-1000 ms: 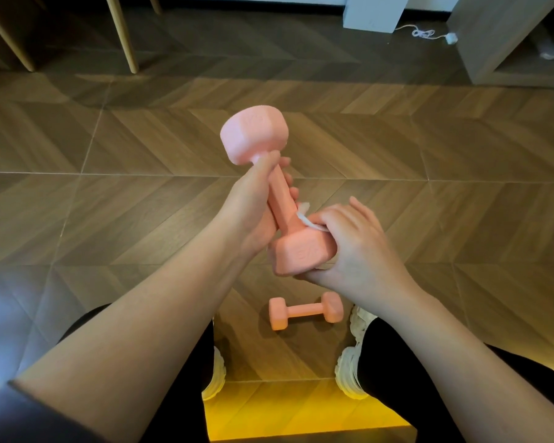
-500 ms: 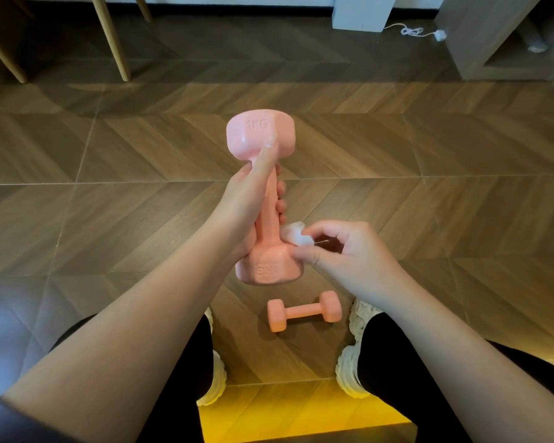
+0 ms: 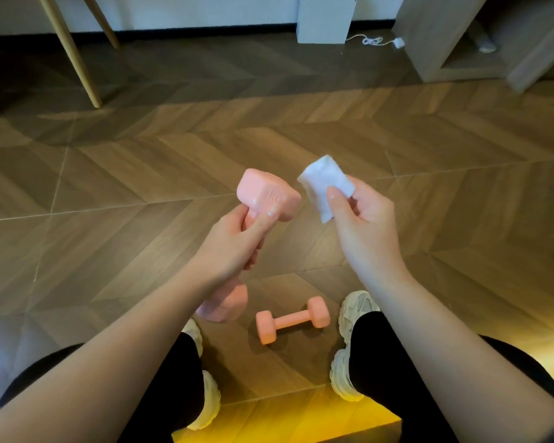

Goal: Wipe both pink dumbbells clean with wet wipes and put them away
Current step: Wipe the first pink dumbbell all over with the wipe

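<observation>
1. Clasping the handle of one pink dumbbell (image 3: 266,193), the left grip (image 3: 234,247) is holding it tilted above the floor (image 3: 109,187).
2. The right grip (image 3: 362,225) is pinching one white wipe (image 3: 320,183), just beside the raised head and not touching it.
3. Embossed marking on that head is showing too blurred to read.
4. Two dumbbells are showing; the second dumbbell (image 3: 291,319) is lying on the floor.

I'm at home, in some ordinary living space. The chevron wood floor (image 3: 135,187), slanted wooden furniture legs (image 3: 80,68), a white charger cable (image 3: 373,40) lying loose by the dark baseboard (image 3: 205,28) and a low open cabinet (image 3: 445,33) in the corner all say so.
</observation>
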A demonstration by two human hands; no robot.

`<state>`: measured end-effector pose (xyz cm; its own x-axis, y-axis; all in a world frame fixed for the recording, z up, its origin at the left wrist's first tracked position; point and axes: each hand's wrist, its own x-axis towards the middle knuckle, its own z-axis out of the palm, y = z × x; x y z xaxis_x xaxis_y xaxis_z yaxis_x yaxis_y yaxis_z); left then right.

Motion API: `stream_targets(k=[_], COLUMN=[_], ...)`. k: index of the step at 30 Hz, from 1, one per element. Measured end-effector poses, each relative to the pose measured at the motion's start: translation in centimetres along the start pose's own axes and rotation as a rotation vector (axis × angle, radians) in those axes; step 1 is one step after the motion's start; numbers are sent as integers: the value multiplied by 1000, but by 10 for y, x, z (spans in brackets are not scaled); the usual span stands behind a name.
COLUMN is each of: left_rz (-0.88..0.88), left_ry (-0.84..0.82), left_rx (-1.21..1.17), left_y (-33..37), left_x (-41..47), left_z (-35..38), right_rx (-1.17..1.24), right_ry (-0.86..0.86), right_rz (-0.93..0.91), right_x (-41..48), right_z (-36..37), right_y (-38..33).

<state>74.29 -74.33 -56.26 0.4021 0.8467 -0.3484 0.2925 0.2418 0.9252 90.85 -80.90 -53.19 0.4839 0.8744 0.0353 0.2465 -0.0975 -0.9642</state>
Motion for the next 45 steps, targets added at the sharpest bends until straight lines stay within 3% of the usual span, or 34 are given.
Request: stream_targets(k=[5, 11, 18, 23, 32, 42, 45], left_rz=[123, 260, 268, 185, 81, 316, 316], left_ry=[-5, -106, -174, -163, -34, -161, -181], left_rx=[235, 458, 639, 604, 279, 635, 703], left_y=[5, 13, 3, 4, -1, 9, 7], left_x=[-1, -12, -8, -7, 0, -8, -6], left_z=[-5, -10, -9, -5, -11, -14, -11], right_rx=[4, 153, 50, 16, -31, 94, 71], right_ry=[-219, -308, -319, -359, -315, -269, -257], right_rz=[-52, 8, -7, -67, -120, 3, -13], right_x=[-11, -1, -2, -6, -10, -3, -4], right_z=[6, 5, 5, 6, 6, 3, 4], right_y=[0, 4, 11, 10, 13, 10, 10])
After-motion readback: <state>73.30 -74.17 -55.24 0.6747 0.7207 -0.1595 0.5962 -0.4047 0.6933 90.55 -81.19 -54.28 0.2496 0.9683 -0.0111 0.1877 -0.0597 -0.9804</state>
